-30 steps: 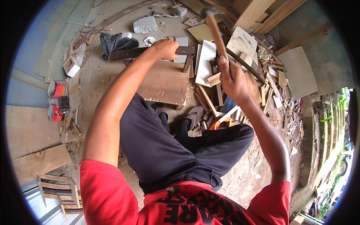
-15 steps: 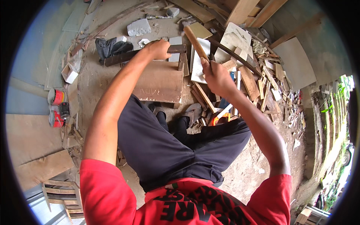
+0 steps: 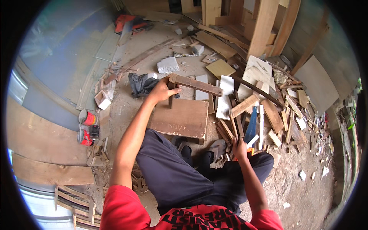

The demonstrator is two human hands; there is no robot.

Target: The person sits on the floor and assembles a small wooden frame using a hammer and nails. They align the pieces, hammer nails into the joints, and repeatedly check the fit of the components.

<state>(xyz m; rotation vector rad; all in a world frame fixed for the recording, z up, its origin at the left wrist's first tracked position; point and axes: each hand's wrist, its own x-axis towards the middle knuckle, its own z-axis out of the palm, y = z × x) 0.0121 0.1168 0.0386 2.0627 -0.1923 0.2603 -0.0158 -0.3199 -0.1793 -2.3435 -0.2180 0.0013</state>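
My left hand point(image 3: 163, 92) is closed around the corner of a dark wooden frame piece point(image 3: 199, 85). Its long bar points right, and a short leg runs down toward a brown wooden bench point(image 3: 180, 117). The leg's end is near the bench's far edge; I cannot tell if they touch. Low on the right, beside my knee, my right hand point(image 3: 240, 149) is closed on the lower end of a slim brown wooden stick point(image 3: 233, 124). Scrap wood lies right behind it, so the stick's far end is hard to make out. A blue saw blade point(image 3: 251, 124) lies beside it.
Wood offcuts point(image 3: 272, 115) are heaped on the right. Beyond the bench lie a black plastic bag point(image 3: 141, 85) and a pale block point(image 3: 168, 65). Red cans point(image 3: 85, 137) stand at the left, near a small open box point(image 3: 102, 99). Tall boards point(image 3: 264, 27) lean at the back.
My right hand has dropped from above the scrap pile to beside my knee, with the stick lower. My left hand now grips the other end of the frame piece, whose bar extends rightward.
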